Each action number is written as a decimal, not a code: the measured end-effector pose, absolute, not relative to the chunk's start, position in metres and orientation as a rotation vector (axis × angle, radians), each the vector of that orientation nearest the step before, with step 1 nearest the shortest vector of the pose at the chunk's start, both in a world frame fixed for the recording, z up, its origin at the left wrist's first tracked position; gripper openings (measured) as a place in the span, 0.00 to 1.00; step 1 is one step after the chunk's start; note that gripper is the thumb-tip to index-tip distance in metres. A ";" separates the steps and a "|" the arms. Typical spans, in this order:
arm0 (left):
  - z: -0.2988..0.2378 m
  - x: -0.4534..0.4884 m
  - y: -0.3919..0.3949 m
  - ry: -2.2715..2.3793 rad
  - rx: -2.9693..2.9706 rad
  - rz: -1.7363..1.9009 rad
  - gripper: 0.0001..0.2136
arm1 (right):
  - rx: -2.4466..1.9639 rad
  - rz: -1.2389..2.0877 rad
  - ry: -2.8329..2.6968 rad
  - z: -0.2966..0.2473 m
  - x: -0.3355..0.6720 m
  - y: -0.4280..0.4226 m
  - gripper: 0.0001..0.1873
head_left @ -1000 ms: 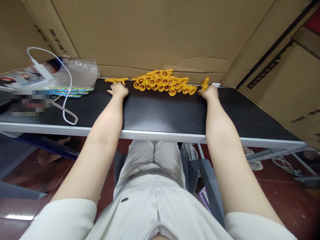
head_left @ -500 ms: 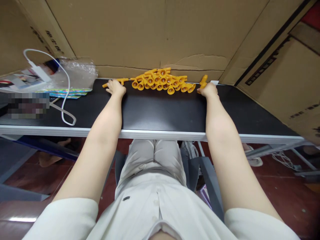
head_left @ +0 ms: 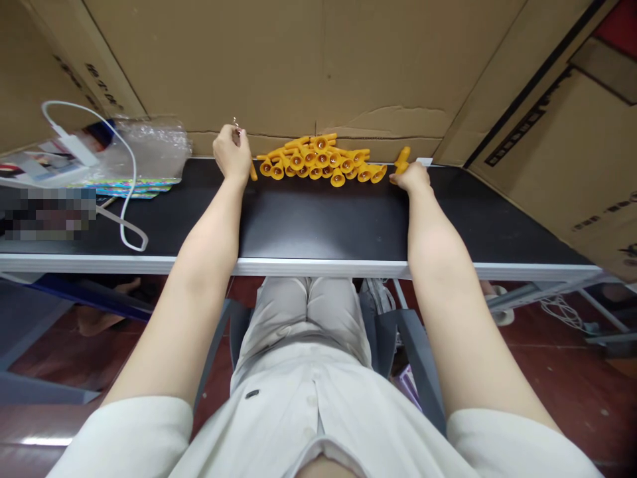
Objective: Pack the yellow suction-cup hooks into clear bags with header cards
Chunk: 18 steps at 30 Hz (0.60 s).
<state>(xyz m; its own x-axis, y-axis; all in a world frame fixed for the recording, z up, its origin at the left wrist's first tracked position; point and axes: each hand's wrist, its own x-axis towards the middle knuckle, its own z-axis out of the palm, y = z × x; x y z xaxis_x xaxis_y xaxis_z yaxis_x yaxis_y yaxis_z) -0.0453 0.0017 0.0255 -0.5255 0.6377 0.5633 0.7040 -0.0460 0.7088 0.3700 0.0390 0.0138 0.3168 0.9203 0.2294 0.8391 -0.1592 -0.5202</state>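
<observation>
My left hand point(head_left: 233, 154) is raised just above the back of the table, its fingers pinched on a small shiny coppery piece point(head_left: 237, 126) too small to name. Beside that wrist an orange-yellow plastic stick point(head_left: 253, 172) is partly hidden. My right hand point(head_left: 414, 178) is closed round the lower part of an orange-yellow plastic piece point(head_left: 403, 159) that stands up with a short side arm. Between my hands lies a heap of orange-yellow horn-shaped pieces point(head_left: 322, 159), their flared mouths facing me and something shiny inside them.
A black table point(head_left: 323, 219) with a pale metal edge lies before me. Cardboard point(head_left: 318, 66) walls its back and right side. At left are clear plastic bags point(head_left: 149, 149), colourful packets point(head_left: 134, 189), a white cable point(head_left: 133, 199) and a blurred-out object. A white scrap point(head_left: 424, 161) lies behind my right hand.
My left hand has risen off the table and turned, its fingers now pinched on the coppery piece. The orange-yellow piece by it now shows beside the wrist. My right hand stays in place.
</observation>
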 end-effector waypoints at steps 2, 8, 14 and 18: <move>0.024 -0.043 0.004 -2.109 -1.622 -1.622 0.07 | -2.112 0.242 -1.490 0.019 0.366 0.032 0.50; 0.015 -0.036 0.005 -2.156 -2.034 -1.292 0.16 | -2.107 0.267 -1.512 0.028 0.359 0.021 0.47; 0.002 -0.042 0.008 -2.424 -2.283 -0.904 0.12 | -2.074 0.263 -1.517 0.024 0.360 0.025 0.44; -0.002 -0.048 0.014 -2.290 -2.259 -0.874 0.12 | -2.115 0.195 -1.492 0.026 0.357 0.025 0.35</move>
<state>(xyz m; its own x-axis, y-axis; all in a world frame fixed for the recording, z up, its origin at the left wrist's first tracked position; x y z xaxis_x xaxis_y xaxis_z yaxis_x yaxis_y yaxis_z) -0.0477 0.0144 -0.0024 -0.0711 0.9726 0.2212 0.8727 -0.0467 0.4860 0.3573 0.0255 0.0260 0.3768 0.9076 0.1852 0.8297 -0.2419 -0.5030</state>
